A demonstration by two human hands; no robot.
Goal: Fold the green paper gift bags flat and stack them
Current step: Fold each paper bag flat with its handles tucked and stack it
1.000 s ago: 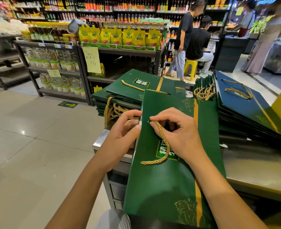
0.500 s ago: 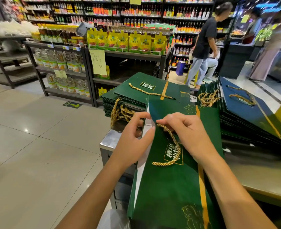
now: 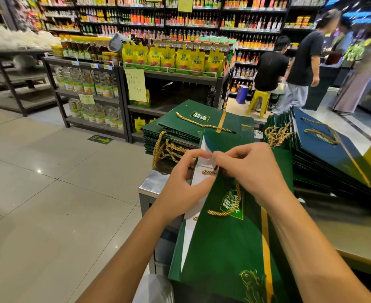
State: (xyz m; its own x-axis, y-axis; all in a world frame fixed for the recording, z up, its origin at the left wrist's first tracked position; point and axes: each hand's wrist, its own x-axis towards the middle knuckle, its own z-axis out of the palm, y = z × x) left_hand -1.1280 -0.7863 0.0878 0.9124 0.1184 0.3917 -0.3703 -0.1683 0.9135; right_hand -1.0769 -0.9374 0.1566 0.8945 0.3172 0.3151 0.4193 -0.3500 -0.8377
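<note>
Two hands at the mouth of one green gift bag [image 3: 223,248], lying lengthwise at 6 o'clock on the steel counter [image 3: 151,184]. Left hand [image 3: 180,184] pinched on the white-lined side gusset; right hand [image 3: 250,173] closed over the top rim beside the gold rope handle [image 3: 228,212]. Probably light, stiff card with a smooth, slippery finish, easily creased; best gripped along rim and fold lines. Flattened stack [image 3: 180,132] waiting at 12 o'clock, just beyond.

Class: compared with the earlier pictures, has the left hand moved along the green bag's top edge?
Yes. The left hand has closed toward the right hand, fingertips now meeting at the bag mouth.
</note>
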